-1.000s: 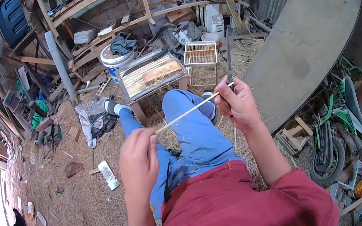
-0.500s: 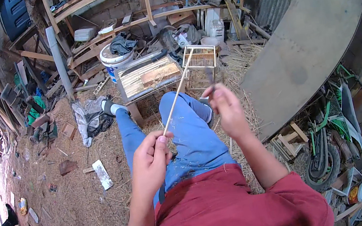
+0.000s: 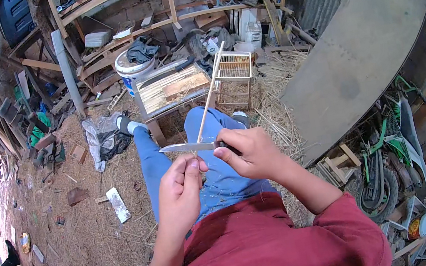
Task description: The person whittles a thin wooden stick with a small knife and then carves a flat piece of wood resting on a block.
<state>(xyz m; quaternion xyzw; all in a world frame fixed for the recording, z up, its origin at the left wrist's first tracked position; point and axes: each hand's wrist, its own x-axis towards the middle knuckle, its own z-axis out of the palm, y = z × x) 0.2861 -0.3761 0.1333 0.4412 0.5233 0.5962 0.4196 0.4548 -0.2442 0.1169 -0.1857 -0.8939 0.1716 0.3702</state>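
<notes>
My left hand (image 3: 180,186) is closed around the near end of a thin pale wooden stick (image 3: 210,93), which slants up and away over my knee. In my right hand (image 3: 250,152) is a knife (image 3: 190,147) with a dark handle; its blade points left and lies across the stick just beyond my left fingers. Past my knees stands a low bench (image 3: 150,113) topped with pale strips. On it are a wooden block (image 3: 186,86) and a long dark-handled blade (image 3: 166,73). Beside the bench is a small slatted wooden frame (image 3: 234,67).
A white bucket (image 3: 129,71) with dark cloth stands behind the bench. A large flat board (image 3: 357,52) leans at the right, above a green motorcycle (image 3: 382,166). Straw and shavings cover the ground, with a white slab (image 3: 118,205) to the left. A dark boot (image 3: 9,263) shows at far left.
My right hand has swung left and down with the knife, bringing the blade from beside the stick to across it. My left hand stays nearly in place, still holding the stick.
</notes>
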